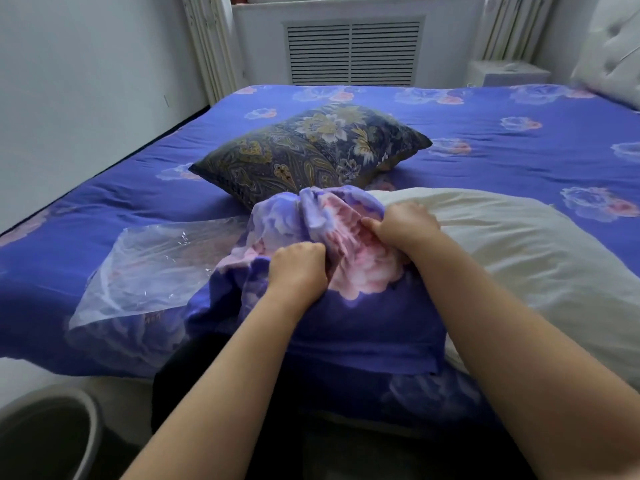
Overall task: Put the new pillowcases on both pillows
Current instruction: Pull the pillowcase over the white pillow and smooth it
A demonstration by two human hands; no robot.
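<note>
A blue pillowcase with pink flowers (pixel 346 317) lies bunched at the near edge of the bed. My left hand (pixel 298 270) and my right hand (pixel 403 225) both grip its gathered cloth, close together. A bare white pillow (pixel 519 258) lies to the right, its left end touching the bunched pillowcase under my right hand. Behind them rests a second pillow in a dark blue paisley cover with yellow flowers (pixel 311 152).
A clear plastic bag (pixel 156 268) lies flat on the bed to the left of the pillowcase. The bed (pixel 502 140) carries a blue floral sheet. A grey bin (pixel 52 434) stands at the lower left. A white padded headboard (pixel 613 60) is at the far right.
</note>
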